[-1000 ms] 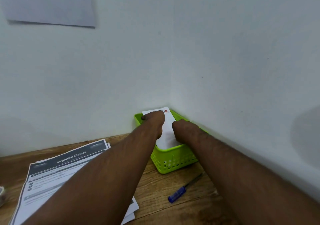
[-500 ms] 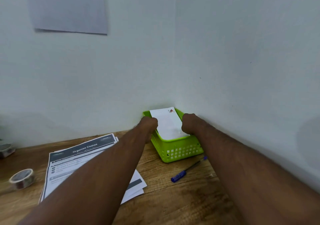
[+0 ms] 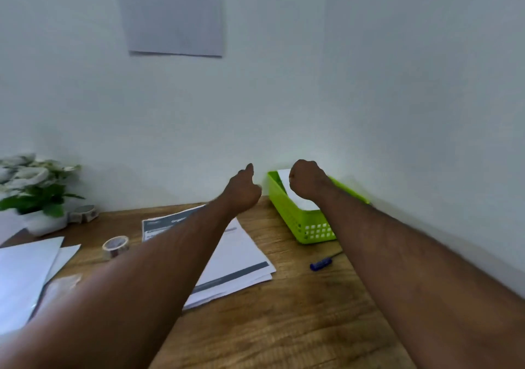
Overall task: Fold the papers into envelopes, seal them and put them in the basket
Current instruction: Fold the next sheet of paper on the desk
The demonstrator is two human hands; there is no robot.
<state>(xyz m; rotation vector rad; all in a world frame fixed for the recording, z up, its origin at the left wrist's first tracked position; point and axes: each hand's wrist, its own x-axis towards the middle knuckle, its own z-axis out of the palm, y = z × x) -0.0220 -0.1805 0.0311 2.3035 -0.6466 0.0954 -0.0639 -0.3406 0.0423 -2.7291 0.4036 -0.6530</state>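
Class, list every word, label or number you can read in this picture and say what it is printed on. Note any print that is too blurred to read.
"Orga…": start of a white heading on the dark band of the top printed sheet, cut off by the left arm.
Body lines on that sheet: too blurred to read.
Lines on the sheet on the wall: too small to read.
Tape roll and pen: no legible print.

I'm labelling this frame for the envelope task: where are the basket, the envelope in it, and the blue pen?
basket (image 3: pixel 308 228): head view, near perforated front wall.
envelope (image 3: pixel 301 201): head view, white lower edge showing above the rim.
blue pen (image 3: pixel 320 263): head view, blue barrel on the table.
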